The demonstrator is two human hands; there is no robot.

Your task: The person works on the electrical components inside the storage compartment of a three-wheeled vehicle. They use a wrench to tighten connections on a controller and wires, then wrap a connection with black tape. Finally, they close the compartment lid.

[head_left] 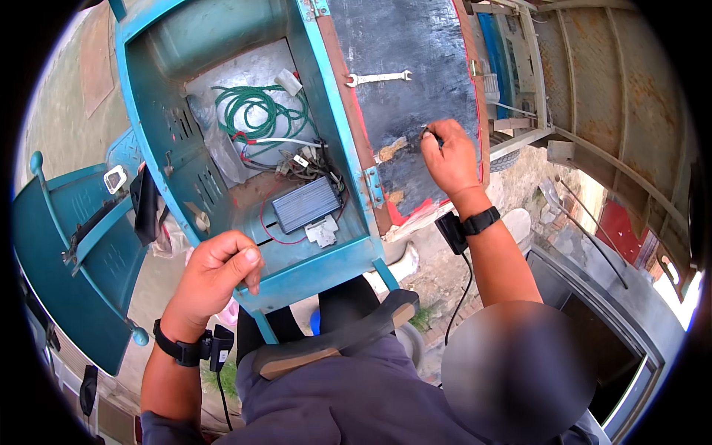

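My left hand (221,271) is closed, thumb against curled fingers, over the near left corner of an open teal metal box (280,285). Whatever is in those fingers, if anything, is hidden. My right hand (452,159) is closed in a pinch above the black inner face of the opened lid (404,44). A small dark piece shows at its fingertips, too small to name. Farther along the lid lies an open-ended wrench (378,78). The box holds a finned grey controller (306,205), a white connector block (322,231), bundled wires (302,165) and a coil of green cord (252,111).
A hinge (374,187) joins the lid to the box's right side. Left of the box stands a teal metal panel with a tube frame (74,274). A rusty metal frame (593,89) rises at right, above long rods (593,233). A dark curved bar (334,337) crosses before my body.
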